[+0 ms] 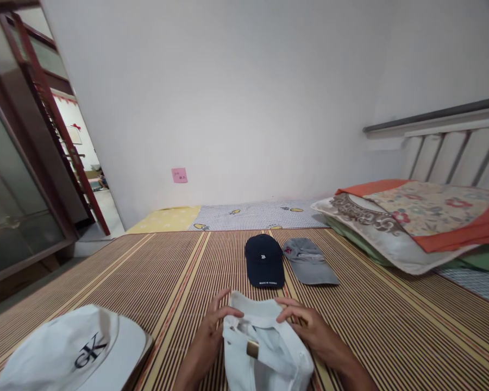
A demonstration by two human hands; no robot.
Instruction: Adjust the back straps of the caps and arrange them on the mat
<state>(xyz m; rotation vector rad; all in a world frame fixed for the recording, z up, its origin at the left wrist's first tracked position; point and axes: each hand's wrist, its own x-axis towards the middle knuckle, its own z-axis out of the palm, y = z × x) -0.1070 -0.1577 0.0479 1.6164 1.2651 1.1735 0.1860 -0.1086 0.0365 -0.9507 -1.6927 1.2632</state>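
Near the bottom middle, a white baseball cap [238, 361] is turned so its inside and back strap with a brass-coloured buckle [252, 348] face me. My left hand [214, 331] grips its left edge, thumb over the rim and fingers outside. On the opposite edge, my right hand [303, 323] pinches the rim the same way. Just beyond lie a navy cap [264, 263] with small white lettering and a grey cap [309, 262], side by side. Another white cap [73, 347] with black CK letters sits at the lower left.
A striped bamboo mat [171, 271] covers the bed surface. Stacked pillows [395, 239] and a floral orange-edged cloth [444, 209] lie at the right, below a radiator [460, 152]. A pink note [179, 175] sticks to the white wall. At the left stands an open door [61, 119].
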